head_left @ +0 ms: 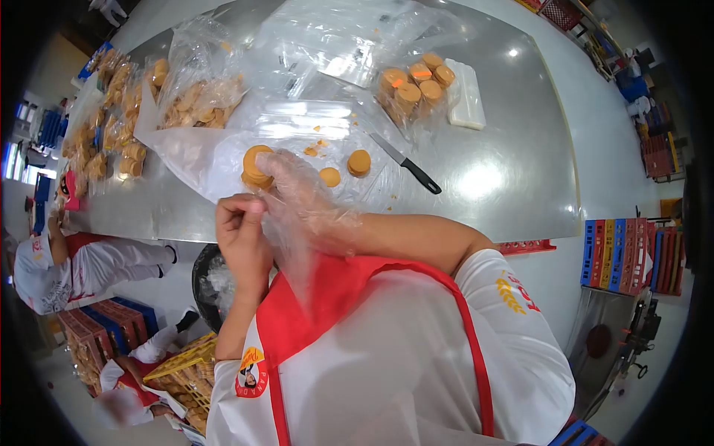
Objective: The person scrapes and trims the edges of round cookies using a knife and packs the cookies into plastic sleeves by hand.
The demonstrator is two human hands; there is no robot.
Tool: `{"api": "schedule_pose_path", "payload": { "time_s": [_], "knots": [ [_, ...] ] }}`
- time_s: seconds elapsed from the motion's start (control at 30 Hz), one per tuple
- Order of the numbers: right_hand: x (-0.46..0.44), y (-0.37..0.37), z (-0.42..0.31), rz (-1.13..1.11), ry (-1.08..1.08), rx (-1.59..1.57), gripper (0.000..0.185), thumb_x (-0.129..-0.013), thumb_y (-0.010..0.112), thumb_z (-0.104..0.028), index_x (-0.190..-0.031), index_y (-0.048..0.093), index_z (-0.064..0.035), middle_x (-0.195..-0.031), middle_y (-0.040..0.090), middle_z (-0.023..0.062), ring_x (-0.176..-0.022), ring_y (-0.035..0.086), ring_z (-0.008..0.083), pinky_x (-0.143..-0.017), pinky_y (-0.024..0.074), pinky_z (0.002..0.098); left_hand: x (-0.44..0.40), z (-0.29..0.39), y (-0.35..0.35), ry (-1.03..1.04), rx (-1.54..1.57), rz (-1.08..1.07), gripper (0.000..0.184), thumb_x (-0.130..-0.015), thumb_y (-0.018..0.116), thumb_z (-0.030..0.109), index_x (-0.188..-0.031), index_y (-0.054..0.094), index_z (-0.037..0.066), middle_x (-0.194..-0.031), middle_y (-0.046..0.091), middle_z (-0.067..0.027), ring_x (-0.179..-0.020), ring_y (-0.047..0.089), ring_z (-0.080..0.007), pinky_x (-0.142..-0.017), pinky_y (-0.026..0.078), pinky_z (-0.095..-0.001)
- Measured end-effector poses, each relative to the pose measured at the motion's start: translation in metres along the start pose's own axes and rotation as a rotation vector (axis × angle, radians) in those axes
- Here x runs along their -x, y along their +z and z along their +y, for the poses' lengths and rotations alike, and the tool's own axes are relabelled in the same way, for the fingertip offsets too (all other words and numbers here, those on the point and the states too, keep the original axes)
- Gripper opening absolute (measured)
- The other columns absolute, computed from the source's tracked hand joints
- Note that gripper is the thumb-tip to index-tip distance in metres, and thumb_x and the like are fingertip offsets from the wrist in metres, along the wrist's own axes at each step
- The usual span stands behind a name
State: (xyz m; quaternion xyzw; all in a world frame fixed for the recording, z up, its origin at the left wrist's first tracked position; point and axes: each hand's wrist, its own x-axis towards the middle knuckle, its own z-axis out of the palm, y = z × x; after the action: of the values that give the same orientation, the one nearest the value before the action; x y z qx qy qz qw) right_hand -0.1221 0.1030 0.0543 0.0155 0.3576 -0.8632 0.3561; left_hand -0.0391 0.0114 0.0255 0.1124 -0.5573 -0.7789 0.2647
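Observation:
My right hand point(297, 182), in a clear plastic glove, reaches across from the right and closes on a stack of round golden-brown biscuits point(254, 163). Its thumb and fingertips touch the stack's right side. Just below, my bare left hand point(242, 227) pinches the edge of a clear plastic bag point(182, 156) between thumb and fingers. To the right of the gloved hand lie a single biscuit point(329, 177) and a short stack of biscuits point(358, 163). Crumbs point(316, 149) are scattered on the plastic sheet behind them.
A black-handled knife point(420, 175) lies on the steel table point(513, 156). Behind it are a bag of stacked biscuits point(416, 85) and a white stack point(466, 93). Filled biscuit bags point(197, 104) cover the left. Co-workers point(97, 267) are at the left, near crates point(111, 327).

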Motion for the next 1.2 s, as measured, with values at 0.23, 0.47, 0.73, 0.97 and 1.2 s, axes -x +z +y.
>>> {"api": "schedule_pose_path", "payload": {
  "time_s": [0.23, 0.47, 0.73, 0.97, 1.2],
  "knots": [
    [-0.003, -0.008, -0.011, 0.041, 0.17, 0.045, 0.026, -0.089, 0.058, -0.023, -0.111, 0.055, -0.0091, -0.094, 0.054, 0.0045, -0.069, 0.051, 0.0126, -0.059, 0.04, 0.0246, -0.032, 0.03, -0.018, -0.378, 0.315, -0.089, 0.009, -0.094, 0.064, 0.016, -0.093, 0.061, 0.008, -0.065, 0.048, 0.0018, -0.053, 0.042, -0.0065, -0.05, 0.034, -0.0217],
    [0.016, -0.009, -0.032, -0.399, 0.088, 0.537, 0.055, -0.088, 0.065, -0.017, -0.138, 0.046, -0.0046, -0.12, 0.055, 0.0084, -0.102, 0.056, 0.0185, -0.082, 0.0495, 0.0315, -0.046, 0.071, -0.03, -0.205, -0.07, -0.371, 0.008, -0.081, 0.075, 0.007, -0.085, 0.069, 0.003, -0.095, 0.053, -0.0021, -0.09, 0.054, -0.0112, -0.078, 0.044, -0.0242],
    [0.02, -0.006, -0.037, -0.928, 0.558, 0.5, 0.068, -0.083, 0.077, -0.023, -0.14, 0.047, -0.0021, -0.132, 0.054, 0.0111, -0.125, 0.049, 0.0199, -0.107, 0.0377, 0.0333, -0.038, 0.102, -0.02, -0.24, -0.164, -0.718, 0.016, -0.069, 0.085, 0.011, -0.079, 0.074, 0.004, -0.103, 0.053, -0.0065, -0.101, 0.048, -0.0166, -0.09, 0.036, -0.0299],
    [0.027, 0.006, -0.033, -0.875, 0.363, 0.424, 0.061, -0.085, 0.072, -0.008, -0.141, 0.047, -0.0071, -0.135, 0.052, 0.0085, -0.126, 0.049, 0.0218, -0.109, 0.0365, 0.0327, -0.06, 0.046, -0.029, -0.209, 0.145, -0.476, 0.047, -0.071, 0.082, 0.014, -0.112, 0.063, 0.004, -0.114, 0.058, -0.0128, -0.12, 0.048, -0.026, -0.103, 0.038, -0.0397],
    [0.027, 0.033, -0.067, -0.257, -0.001, 0.474, 0.065, -0.081, 0.074, -0.007, -0.14, 0.048, -0.0094, -0.112, 0.062, 0.0019, -0.091, 0.057, 0.008, -0.075, 0.0482, 0.0245, -0.046, 0.048, 0.016, 0.172, 0.518, -0.242, 0.117, -0.068, 0.083, 0.012, -0.154, 0.005, 0.024, -0.144, 0.025, -0.0157, -0.133, 0.037, -0.0359, -0.113, 0.031, -0.0503]
  ]
}}
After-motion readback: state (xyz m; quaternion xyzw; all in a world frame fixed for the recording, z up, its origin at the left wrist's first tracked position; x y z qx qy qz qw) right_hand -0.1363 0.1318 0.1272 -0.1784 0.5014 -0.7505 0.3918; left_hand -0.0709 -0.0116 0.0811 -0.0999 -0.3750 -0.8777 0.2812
